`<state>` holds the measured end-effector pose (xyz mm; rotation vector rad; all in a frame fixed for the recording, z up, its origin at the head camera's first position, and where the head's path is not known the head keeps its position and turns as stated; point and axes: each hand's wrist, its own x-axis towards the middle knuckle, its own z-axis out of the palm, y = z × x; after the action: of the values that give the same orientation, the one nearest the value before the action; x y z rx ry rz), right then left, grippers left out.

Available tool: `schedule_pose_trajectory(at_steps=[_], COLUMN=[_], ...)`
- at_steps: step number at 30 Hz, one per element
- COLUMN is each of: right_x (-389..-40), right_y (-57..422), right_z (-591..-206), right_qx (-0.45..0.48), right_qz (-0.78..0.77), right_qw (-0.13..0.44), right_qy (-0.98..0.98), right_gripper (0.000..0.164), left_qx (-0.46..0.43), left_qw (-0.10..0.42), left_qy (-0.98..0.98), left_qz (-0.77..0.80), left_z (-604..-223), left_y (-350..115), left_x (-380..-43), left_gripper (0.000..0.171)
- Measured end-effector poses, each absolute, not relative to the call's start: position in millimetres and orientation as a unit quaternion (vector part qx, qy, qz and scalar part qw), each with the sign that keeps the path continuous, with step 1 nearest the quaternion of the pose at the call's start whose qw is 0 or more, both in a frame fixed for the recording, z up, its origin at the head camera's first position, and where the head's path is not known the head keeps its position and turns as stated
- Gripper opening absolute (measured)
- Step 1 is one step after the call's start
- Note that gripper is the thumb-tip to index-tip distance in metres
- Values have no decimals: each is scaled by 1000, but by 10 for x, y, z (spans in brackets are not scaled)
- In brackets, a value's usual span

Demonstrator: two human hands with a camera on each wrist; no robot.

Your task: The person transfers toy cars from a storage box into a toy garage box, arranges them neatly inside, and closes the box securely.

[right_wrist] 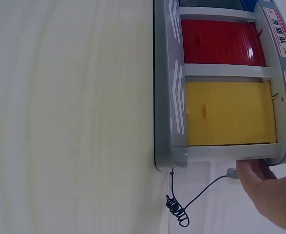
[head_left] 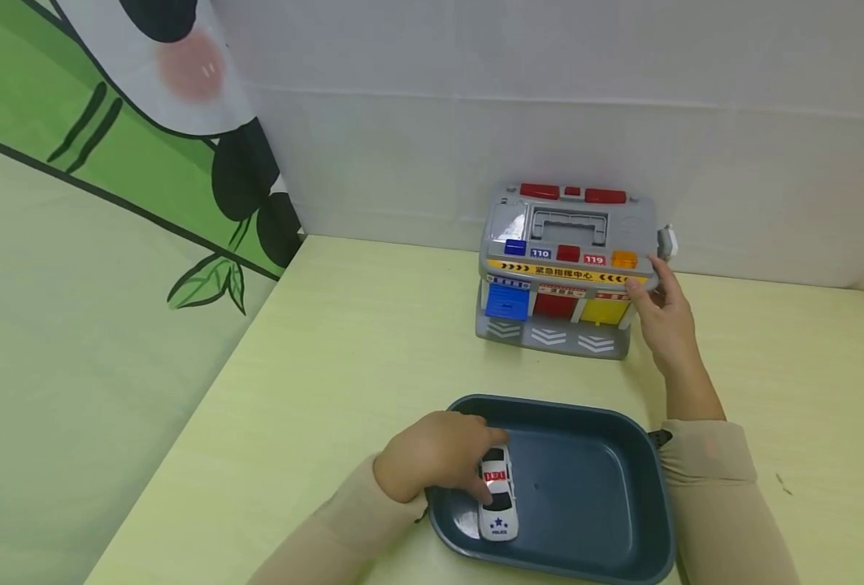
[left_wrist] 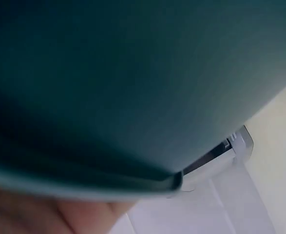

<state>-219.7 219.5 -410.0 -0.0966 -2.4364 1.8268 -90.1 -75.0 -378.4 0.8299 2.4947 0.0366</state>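
Note:
A white toy police car [head_left: 498,512] with black windows and a red roof marking lies along the left side of the dark blue tray [head_left: 578,487]. My left hand [head_left: 442,455] reaches over the rim and grips the car between thumb and fingers; part of the car is hidden under it. A grey toy garage [head_left: 563,260] with blue, red and yellow doors stands behind the tray. Its right end is held by my right hand [head_left: 669,325], thumb at the front. In the right wrist view the yellow door [right_wrist: 230,113] and red door [right_wrist: 223,43] are down.
A coiled dark cord [right_wrist: 177,207] hangs by the garage's right end, leading to a small grey piece. The pale yellow table [head_left: 344,341] meets a white cloth backdrop [head_left: 402,162] at the back. A green panda-print cloth [head_left: 132,203] borders the left.

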Motion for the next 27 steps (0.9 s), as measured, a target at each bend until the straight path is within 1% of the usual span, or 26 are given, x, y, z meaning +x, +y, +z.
schedule_pose_trajectory(at_steps=[5, 10, 15, 21, 27], right_x=[-2200, -2196, -2188, -2177, -2176], right_y=[2201, 2198, 2201, 2194, 2183], right_z=[-4091, -4095, -4104, -4102, -4100], right_qx=[-26, -28, -32, -34, -33], right_qz=[594, 594, 594, 592, 593], right_qw=[52, 47, 47, 46, 47], right_qy=[-803, -803, -802, -804, -803], right_gripper=[66, 66, 66, 67, 67], left_qx=[304, 304, 308, 341, 374], left_qw=[235, 221, 243, 269, 265], left_qy=[923, 926, 920, 899, 884], left_qz=[-27, -40, -12, 53, 90], left_z=[-3838, -3892, -3934, -4018, -4072], left_y=[-674, -635, -625, -661, -720], left_x=[-853, -822, -859, -981, -1089], left_gripper=[73, 69, 68, 64, 62])
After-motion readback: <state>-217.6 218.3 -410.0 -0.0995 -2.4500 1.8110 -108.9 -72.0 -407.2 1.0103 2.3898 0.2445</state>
